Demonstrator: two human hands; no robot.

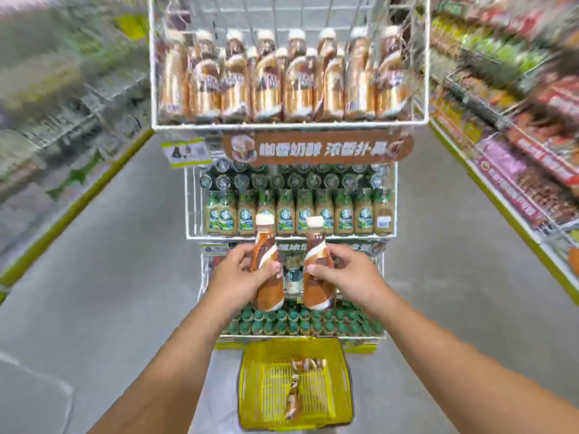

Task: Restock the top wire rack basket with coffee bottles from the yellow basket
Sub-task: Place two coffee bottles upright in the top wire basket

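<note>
Meanwhile, each hand grasped an upright coffee bottle before the rack: left hand (241, 277) on one bottle (266, 264), right hand (341, 277) on another (317, 264). Below, the yellow basket (247, 383) on the floor held more bottles; the top basket (291, 123) stood nearly full.

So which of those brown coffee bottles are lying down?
The two in the yellow basket on the floor: coffee bottles lying flat. Those in both hands and the top rack stand upright.
</note>
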